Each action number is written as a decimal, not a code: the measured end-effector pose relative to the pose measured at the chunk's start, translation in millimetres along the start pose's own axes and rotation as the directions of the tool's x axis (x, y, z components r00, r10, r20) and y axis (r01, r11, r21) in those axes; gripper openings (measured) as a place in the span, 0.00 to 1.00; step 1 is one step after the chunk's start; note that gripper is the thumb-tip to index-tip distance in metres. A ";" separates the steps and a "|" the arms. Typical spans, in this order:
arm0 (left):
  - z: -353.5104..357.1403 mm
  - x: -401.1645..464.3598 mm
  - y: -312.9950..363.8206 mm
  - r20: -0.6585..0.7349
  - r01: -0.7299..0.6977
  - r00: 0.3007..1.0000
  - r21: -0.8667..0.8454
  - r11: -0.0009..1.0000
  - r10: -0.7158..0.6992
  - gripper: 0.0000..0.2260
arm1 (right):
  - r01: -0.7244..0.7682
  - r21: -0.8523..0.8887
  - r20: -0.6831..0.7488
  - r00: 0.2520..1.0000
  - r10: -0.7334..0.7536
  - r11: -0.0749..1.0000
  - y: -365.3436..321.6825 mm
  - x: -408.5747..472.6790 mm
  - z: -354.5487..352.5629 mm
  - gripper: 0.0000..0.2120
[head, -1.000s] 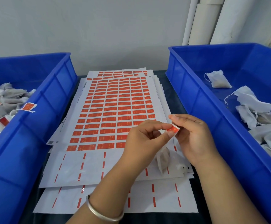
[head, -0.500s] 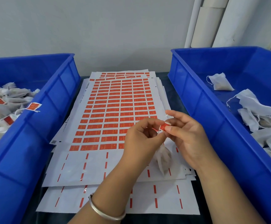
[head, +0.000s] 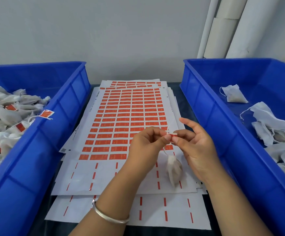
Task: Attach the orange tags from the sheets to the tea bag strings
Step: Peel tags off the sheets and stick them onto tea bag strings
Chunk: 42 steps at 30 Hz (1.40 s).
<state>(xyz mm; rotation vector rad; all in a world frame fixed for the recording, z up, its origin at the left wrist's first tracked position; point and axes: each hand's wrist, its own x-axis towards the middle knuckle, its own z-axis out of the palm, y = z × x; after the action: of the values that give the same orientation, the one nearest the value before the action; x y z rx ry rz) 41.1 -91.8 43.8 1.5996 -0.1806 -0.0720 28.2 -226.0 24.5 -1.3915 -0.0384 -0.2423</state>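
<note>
A stack of white sheets (head: 131, 116) printed with rows of orange tags lies on the table between two blue bins. Above the sheets' near part, my left hand (head: 147, 143) and my right hand (head: 194, 143) together pinch one small orange tag (head: 173, 135) folded on a string. A tea bag (head: 174, 169) hangs from that string just below the hands, over the peeled lower part of the top sheet. My right index finger points up, away from the tag.
The left blue bin (head: 41, 150) holds several tea bags with orange tags, one tag draped over its rim. The right blue bin (head: 223, 126) holds several untagged tea bags. White tubes (head: 223, 28) lean against the wall behind.
Both hands have kept the tag between them and worked it smaller, folding it over the string. The tea bag still hangs below. The view has shifted slightly.
</note>
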 end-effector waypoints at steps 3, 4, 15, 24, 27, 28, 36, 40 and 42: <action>-5.9 -0.1 8.1 -0.034 0.031 0.999 -0.006 1.000 -0.031 0.04 | -0.038 0.038 0.002 0.999 0.038 0.999 1.2 0.5 1.2 0.25; -8.8 -0.9 12.3 -0.049 0.044 0.998 -0.024 0.999 -0.045 0.03 | -0.052 0.052 -0.003 0.999 0.053 0.997 1.5 0.7 1.2 0.25; -88.0 -20.2 96.6 -0.278 -0.230 0.945 -0.177 0.957 0.175 0.06 | -0.143 -0.145 0.075 0.985 0.155 0.979 18.3 -4.3 11.2 0.22; -203.8 -12.5 146.4 -0.520 -0.297 0.770 0.220 0.929 0.369 0.08 | -0.158 -0.292 0.081 0.979 0.189 0.943 21.3 -2.9 9.3 0.16; -230.1 0.6 138.9 -0.554 -0.063 0.788 0.361 0.930 0.269 0.08 | -0.171 -0.299 0.064 0.978 0.199 0.939 20.6 -3.9 11.0 0.14; -237.3 2.7 134.1 -0.566 0.015 0.791 0.399 0.917 0.233 0.07 | -0.177 -0.297 0.059 0.977 0.203 0.938 20.4 -3.6 11.2 0.12; -252.1 -4.3 114.1 -0.562 0.303 0.809 0.652 0.695 0.175 0.07 | -0.185 -0.426 0.026 0.976 0.216 0.886 16.0 -10.7 17.5 0.06; -210.4 -14.3 131.0 -0.472 0.126 0.836 0.660 0.740 0.279 0.07 | -0.204 -0.524 0.048 0.962 0.267 0.827 13.3 -14.4 26.5 0.05; -180.1 -20.3 132.9 -0.384 0.035 0.878 0.644 0.764 0.284 0.07 | -0.160 -0.618 0.101 0.955 0.279 0.770 8.7 -19.3 34.1 0.06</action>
<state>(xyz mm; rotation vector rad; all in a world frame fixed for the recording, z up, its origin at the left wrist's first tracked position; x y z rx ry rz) 40.2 85.5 181.9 2.2309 0.0768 0.5416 15.0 -188.5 19.1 -2.0457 0.0536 0.0949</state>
